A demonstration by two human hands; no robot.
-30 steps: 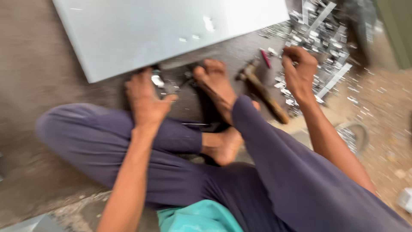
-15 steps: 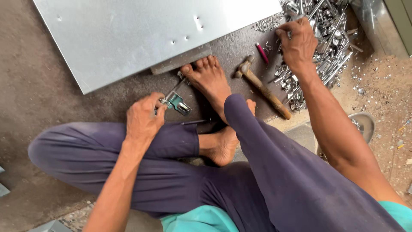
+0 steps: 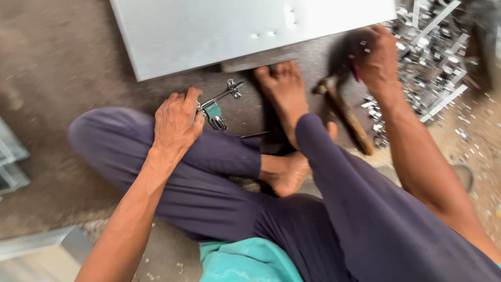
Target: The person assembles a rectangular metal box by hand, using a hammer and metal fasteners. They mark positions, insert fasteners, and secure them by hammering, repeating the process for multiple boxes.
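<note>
I sit cross-legged on the floor in dark trousers. My left hand is closed on a small metal hand tool with a green body, held above my left knee. My right hand reaches to the right, over the edge of a heap of small shiny metal parts; its fingers are curled and blurred, and what they hold is unclear. A wooden-handled hammer lies on the floor just below that hand. My bare foot rests against the edge of a large grey metal sheet.
The grey sheet has a few small holes near its lower edge. A narrow flat metal strip pokes out beneath it. Pale metal pieces lie at the far left, and loose bits litter the floor at the right.
The view has shifted. My right hand has come down from the metal parts toward the hammer. My left hand keeps the tool and has lifted it slightly.
</note>
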